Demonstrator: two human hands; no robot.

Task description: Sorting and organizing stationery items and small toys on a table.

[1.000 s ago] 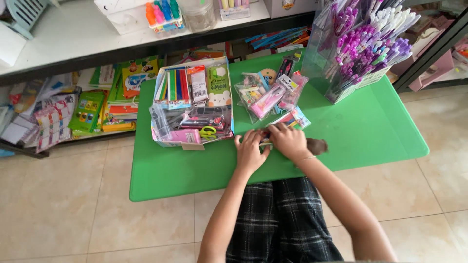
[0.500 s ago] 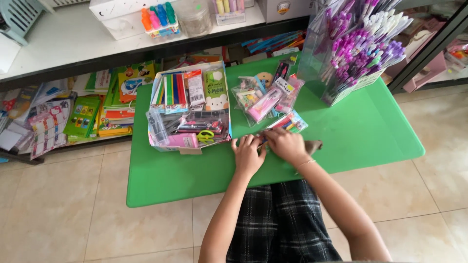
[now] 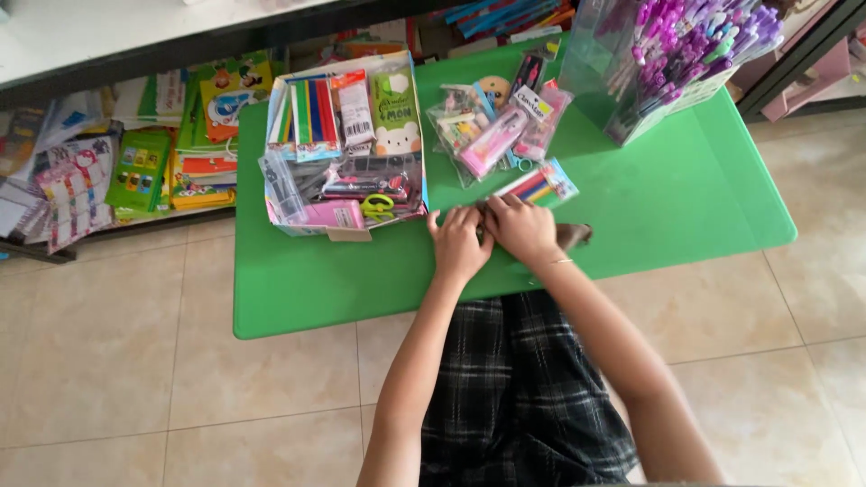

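Glossy beige floor tiles surrounded a low, smooth, bright green desk with rounded corners. You kept both hands together near the desk's front edge: your left hand and right hand were pressed side by side, fingers curled down onto a small dark brown object whose end stuck out just past your right hand. I could not tell what that object was made of, or whether you actually gripped it or only pressed on it. A thin bracelet circled your right wrist.

Just beyond your hands on the desk lay a flat clear packet of coloured pencils. Further back from it sat a loose heap of crinkly plastic-wrapped stationery packs, pink and clear. To the left of your hands stood a shallow cardboard box crammed with sleeved items, with yellow-green scissors at its near side. At the desk's far right corner a clear rigid container held many purple and white pens. Your lap showed dark checked fabric.
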